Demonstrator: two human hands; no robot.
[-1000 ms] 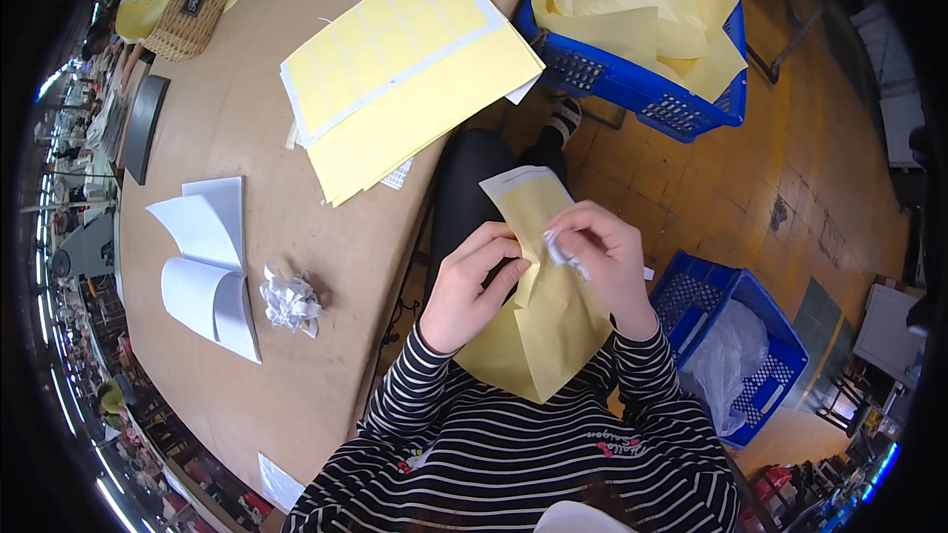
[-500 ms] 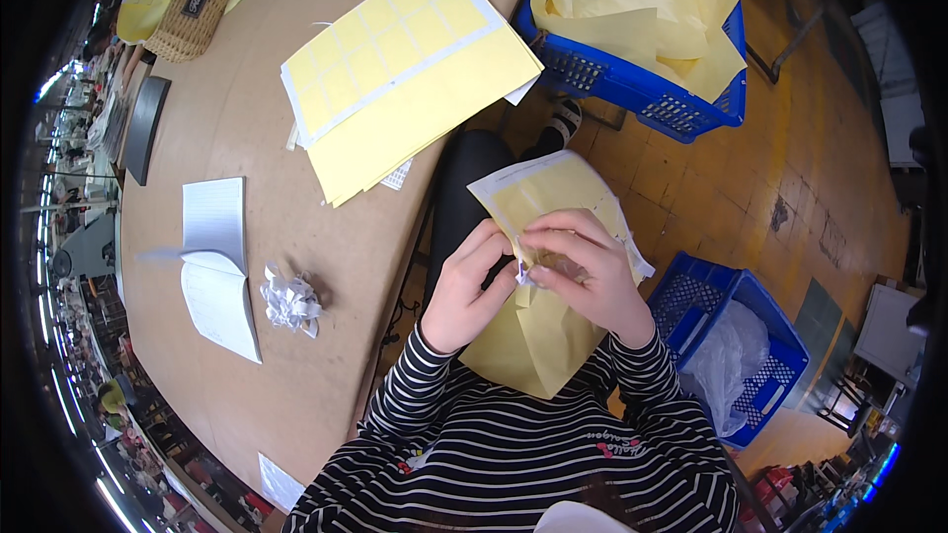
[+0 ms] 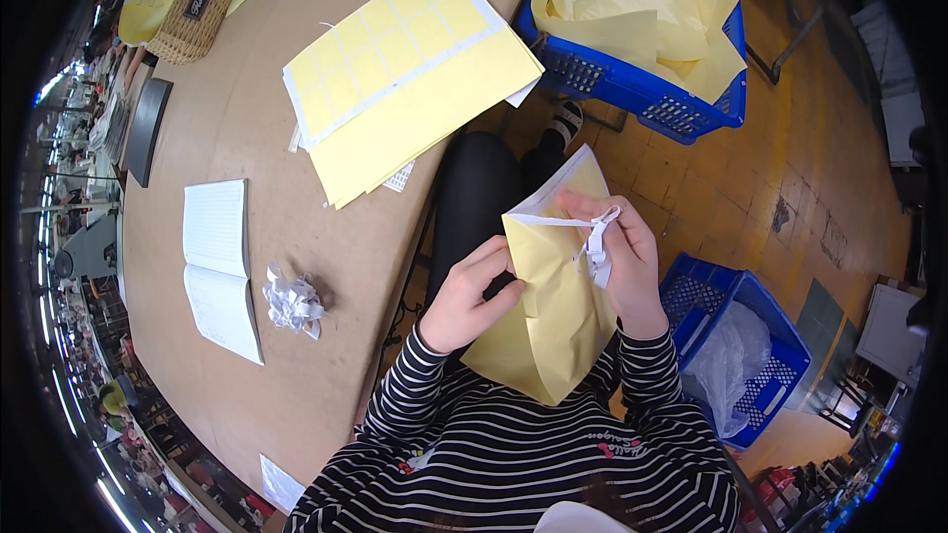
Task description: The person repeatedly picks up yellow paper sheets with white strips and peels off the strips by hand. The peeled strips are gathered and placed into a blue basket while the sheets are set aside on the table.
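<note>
Yellow sheet upright above the lap, creased, between both hands; left hand at its left edge, thumb and fingers pinching it, much as half a second ago; right hand now drawn away to the right, where earlier its fingers met the left's; its fingers curl together around a bunched white strip, a length of which runs along the sheet's upper edge; whether they also grip the sheet, cannot tell; the sheet's top, spread wider before, now narrows to a raised corner.

Notebook on the table now lies flat and open; a page was lifted and turning earlier; crumpled white paper beside it, unchanged.

Writing: ruled notebook pages, faint handwriting on the lower one, too small to read; dark label with pale script on the wicker basket; lettering and small motifs across the striped shirt; stacked yellow sheets show a pale printed grid.
</note>
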